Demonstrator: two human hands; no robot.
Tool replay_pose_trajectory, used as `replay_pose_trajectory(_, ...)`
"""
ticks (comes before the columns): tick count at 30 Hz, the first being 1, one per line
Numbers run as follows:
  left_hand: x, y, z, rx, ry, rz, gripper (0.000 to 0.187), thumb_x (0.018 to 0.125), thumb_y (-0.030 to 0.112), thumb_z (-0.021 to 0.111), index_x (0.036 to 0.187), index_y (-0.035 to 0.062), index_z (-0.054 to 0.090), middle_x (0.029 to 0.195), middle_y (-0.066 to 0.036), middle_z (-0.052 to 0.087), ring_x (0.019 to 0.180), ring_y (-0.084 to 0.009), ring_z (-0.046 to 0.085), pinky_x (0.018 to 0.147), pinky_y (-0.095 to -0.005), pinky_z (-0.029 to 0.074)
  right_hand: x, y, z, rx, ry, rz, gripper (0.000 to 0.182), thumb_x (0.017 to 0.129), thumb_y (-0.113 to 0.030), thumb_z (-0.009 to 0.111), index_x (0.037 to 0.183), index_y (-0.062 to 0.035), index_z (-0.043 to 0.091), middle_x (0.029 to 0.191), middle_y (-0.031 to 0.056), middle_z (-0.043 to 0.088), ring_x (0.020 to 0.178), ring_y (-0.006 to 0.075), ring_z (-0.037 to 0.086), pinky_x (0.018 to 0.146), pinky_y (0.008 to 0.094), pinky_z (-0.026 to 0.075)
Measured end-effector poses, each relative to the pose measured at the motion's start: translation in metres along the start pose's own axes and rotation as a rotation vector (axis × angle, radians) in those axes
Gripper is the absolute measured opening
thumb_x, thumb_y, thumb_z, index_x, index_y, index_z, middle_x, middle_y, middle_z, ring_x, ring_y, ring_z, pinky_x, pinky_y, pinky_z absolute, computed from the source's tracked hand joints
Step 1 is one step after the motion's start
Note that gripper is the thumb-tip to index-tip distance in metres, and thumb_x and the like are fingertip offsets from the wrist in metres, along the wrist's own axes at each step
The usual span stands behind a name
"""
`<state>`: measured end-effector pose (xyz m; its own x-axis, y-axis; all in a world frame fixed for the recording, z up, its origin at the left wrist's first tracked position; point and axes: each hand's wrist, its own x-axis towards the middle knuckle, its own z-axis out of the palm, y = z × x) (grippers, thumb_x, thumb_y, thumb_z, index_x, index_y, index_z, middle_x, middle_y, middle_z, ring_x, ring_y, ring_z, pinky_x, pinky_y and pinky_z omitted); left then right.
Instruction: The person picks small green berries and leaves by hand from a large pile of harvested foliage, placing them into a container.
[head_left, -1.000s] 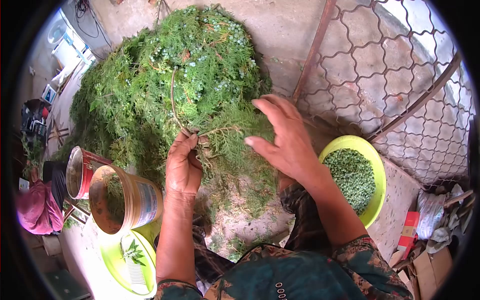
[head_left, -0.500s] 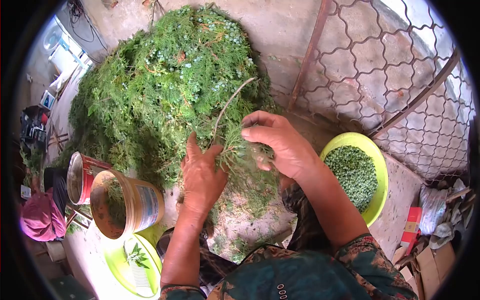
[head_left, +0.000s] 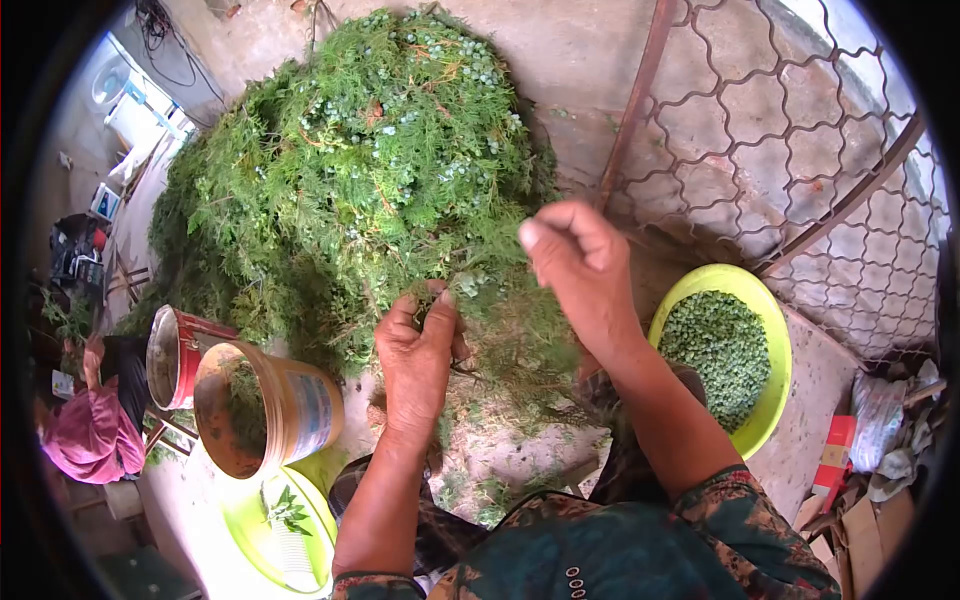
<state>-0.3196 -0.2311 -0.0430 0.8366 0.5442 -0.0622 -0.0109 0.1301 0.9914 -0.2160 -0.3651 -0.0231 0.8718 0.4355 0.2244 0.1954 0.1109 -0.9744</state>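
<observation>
My left hand [head_left: 418,345] is closed in a pinch on an evergreen sprig [head_left: 470,285] with pale green berry-like cones at its tip. To its right my right hand [head_left: 588,285] is raised, its fingers curled toward the thumb; whether anything sits in them is hidden. Blurred greenery hangs just below and left of that hand. Beyond both hands rises a large heap of evergreen branches [head_left: 340,170] dotted with bluish cones. On the right, a yellow-green basin [head_left: 780,345] holds many small green cones [head_left: 715,355].
At left stand a tan bucket [head_left: 290,400] with greenery inside and a red bucket [head_left: 185,350]. Below them lies a lime-green basin [head_left: 240,525] with a leafy sprig. Another person in a magenta top [head_left: 95,440] sits far left. A wire mesh panel [head_left: 780,130] leans at right.
My right hand has moved up and right, away from my left hand. My left hand has turned and closed its fingers on the sprig. The bare stem that stuck up is out of sight.
</observation>
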Motion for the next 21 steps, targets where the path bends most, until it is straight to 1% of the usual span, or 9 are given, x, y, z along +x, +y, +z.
replay_pose_trajectory(4,0.002,-0.002,-0.002,-0.119,-0.002,-0.092,0.011,0.087,0.015,0.060,0.083,0.0067,0.055,0.061,0.000,0.052,0.046,-0.0068,0.043,0.044,-0.0208,0.037,-0.014,0.014,0.013,-0.092,-0.168,-0.151,0.030,0.081,-0.018,0.069,0.099,-0.0018,0.052,0.074,0.0027,0.052,0.058,0.0070,0.046,0.056,0.0233,0.043)
replay_pose_trajectory(6,0.002,-0.003,-0.001,-0.190,0.025,-0.130,0.013,0.086,0.016,0.061,0.079,0.0083,0.053,0.060,0.000,0.051,0.047,-0.0064,0.043,0.043,-0.0206,0.036,-0.017,0.008,0.014,-0.311,-0.239,-0.104,0.040,0.077,-0.020,0.073,0.105,-0.0029,0.049,0.083,0.0081,0.056,0.062,0.0142,0.052,0.057,0.0274,0.046)
replay_pose_trajectory(7,0.002,-0.002,0.001,-0.188,0.024,-0.131,0.013,0.086,0.016,0.061,0.079,0.0083,0.053,0.060,0.000,0.051,0.047,-0.0064,0.043,0.043,-0.0206,0.036,-0.018,0.009,0.016,-0.311,-0.237,-0.102,0.040,0.077,-0.020,0.073,0.105,-0.0029,0.049,0.083,0.0081,0.056,0.062,0.0142,0.052,0.057,0.0274,0.046)
replay_pose_trajectory(9,0.001,0.000,0.003,-0.111,0.022,-0.149,0.011,0.086,0.015,0.061,0.080,0.0082,0.054,0.061,0.000,0.052,0.047,-0.0054,0.043,0.042,-0.0202,0.035,-0.016,0.011,0.020,-0.283,-0.142,-0.208,0.049,0.073,-0.021,0.074,0.110,-0.0039,0.047,0.095,0.0139,0.058,0.072,0.0244,0.058,0.062,0.0335,0.048)
replay_pose_trajectory(10,0.001,-0.003,0.003,-0.108,0.019,-0.149,0.011,0.086,0.015,0.061,0.080,0.0082,0.054,0.061,0.000,0.052,0.047,-0.0054,0.043,0.042,-0.0202,0.035,-0.014,0.011,0.021,-0.282,-0.138,-0.208,0.049,0.073,-0.021,0.074,0.110,-0.0039,0.047,0.095,0.0139,0.058,0.072,0.0244,0.058,0.062,0.0335,0.048)
replay_pose_trajectory(12,-0.001,-0.009,0.003,-0.152,-0.005,-0.124,0.009,0.086,0.014,0.060,0.081,0.0084,0.055,0.062,0.001,0.052,0.047,-0.0049,0.042,0.041,-0.0196,0.033,-0.010,0.010,0.020,-0.300,-0.125,-0.294,0.046,0.074,-0.020,0.073,0.109,-0.0035,0.048,0.099,0.0157,0.059,0.083,0.0302,0.060,0.067,0.0370,0.049)
replay_pose_trajectory(16,0.000,-0.007,0.006,-0.086,-0.072,-0.084,0.007,0.087,0.014,0.059,0.083,0.0083,0.056,0.063,0.002,0.052,0.046,-0.0044,0.041,0.041,-0.0193,0.032,-0.005,0.026,0.017,-0.349,-0.179,-0.380,0.037,0.077,-0.016,0.069,0.105,-0.0023,0.050,0.095,0.0159,0.059,0.081,0.0326,0.060,0.068,0.0380,0.048)
replay_pose_trajectory(19,0.002,-0.001,0.009,-0.099,-0.090,-0.165,0.008,0.086,0.014,0.060,0.081,0.0083,0.057,0.061,0.003,0.051,0.046,-0.0037,0.039,0.040,-0.0193,0.029,-0.003,0.026,0.014,-0.417,-0.206,-0.387,0.027,0.079,-0.012,0.065,0.100,-0.0017,0.051,0.090,0.0161,0.058,0.077,0.0346,0.059,0.066,0.0389,0.049)
replay_pose_trajectory(21,0.002,0.000,0.008,-0.109,-0.099,-0.217,0.008,0.086,0.014,0.060,0.080,0.0080,0.059,0.059,0.005,0.049,0.045,-0.0028,0.036,0.040,-0.0193,0.027,-0.004,0.023,0.010,-0.523,-0.183,-0.467,0.021,0.079,-0.010,0.063,0.096,-0.0021,0.053,0.086,0.0159,0.057,0.073,0.0355,0.059,0.062,0.0400,0.049)
